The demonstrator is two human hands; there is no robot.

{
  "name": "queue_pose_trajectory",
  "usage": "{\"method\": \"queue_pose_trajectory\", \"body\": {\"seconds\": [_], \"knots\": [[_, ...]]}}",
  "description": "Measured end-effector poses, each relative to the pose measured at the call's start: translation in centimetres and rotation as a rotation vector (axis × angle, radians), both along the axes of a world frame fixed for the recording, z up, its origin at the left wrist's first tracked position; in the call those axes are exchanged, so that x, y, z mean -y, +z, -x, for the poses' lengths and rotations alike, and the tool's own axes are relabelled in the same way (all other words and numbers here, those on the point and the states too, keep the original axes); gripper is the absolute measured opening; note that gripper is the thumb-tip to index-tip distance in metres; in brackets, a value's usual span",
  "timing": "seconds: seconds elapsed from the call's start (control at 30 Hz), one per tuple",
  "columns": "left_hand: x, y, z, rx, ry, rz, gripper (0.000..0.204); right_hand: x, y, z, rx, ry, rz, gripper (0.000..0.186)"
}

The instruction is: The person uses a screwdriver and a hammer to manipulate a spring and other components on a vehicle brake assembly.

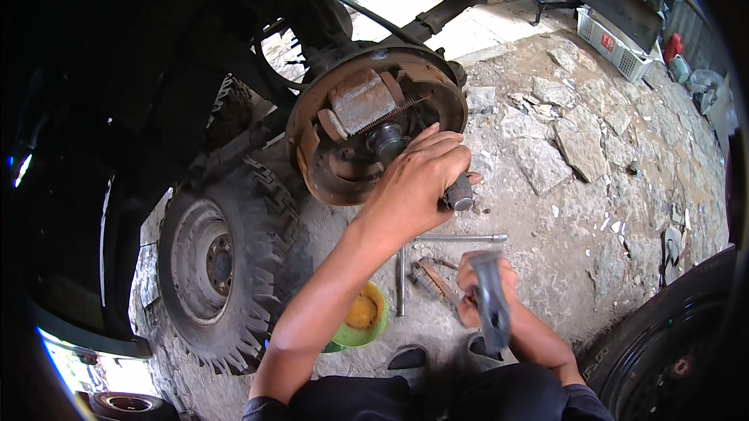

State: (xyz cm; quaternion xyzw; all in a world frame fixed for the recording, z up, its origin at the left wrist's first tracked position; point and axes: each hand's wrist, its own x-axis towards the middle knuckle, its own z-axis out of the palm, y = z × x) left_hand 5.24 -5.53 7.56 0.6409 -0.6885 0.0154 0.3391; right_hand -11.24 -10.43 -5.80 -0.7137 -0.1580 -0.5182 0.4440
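Observation:
My left hand (427, 167) is closed around a dark metal bar (459, 195), whose round, worn end sticks out below the fingers. It reaches in front of an opened drum brake (360, 101), next to the dark axle hub (385, 142); my fingers hide whether the bar touches the hub. A coil spring and rusty brake parts sit inside the round backing plate. Lower right, my right hand (505, 279) grips a hammer (492, 308), its dark head raised toward me and slightly blurred. The hammer's handle is mostly hidden.
On the rough ground lie a metal wrench (462, 238), a wire brush (438, 280) and a green bowl (378, 332) with brownish-yellow contents. A knobbly tyre on a wheel (204, 261) stands left; another tyre (663, 335) is lower right. Broken stone slabs (581, 144) and a white crate (612, 45) are beyond.

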Motion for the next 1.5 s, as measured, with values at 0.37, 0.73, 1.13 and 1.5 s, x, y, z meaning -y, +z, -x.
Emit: {"method": "queue_pose_trajectory", "body": {"seconds": [0.37,0.73,1.13,1.5], "knots": [[-0.4,-0.5,-0.1,0.012,0.035,-0.023,0.025,-1.5,-1.3,0.6,-0.029,0.030,-0.165,0.015],[0.3,-1.1,0.3,0.032,-0.003,0.046,0.021,-0.4,-4.3,2.2,-0.109,-0.077,-0.074,0.046],[0.5,-1.4,0.4,0.102,0.009,-0.003,0.021,-0.4,-4.6,2.6,-0.112,-0.059,-0.118,0.056],[0.3,-1.1,0.8,0.132,0.022,-0.020,0.021,-0.8,-4.6,2.7,-0.151,-0.046,-0.201,0.036]]}}
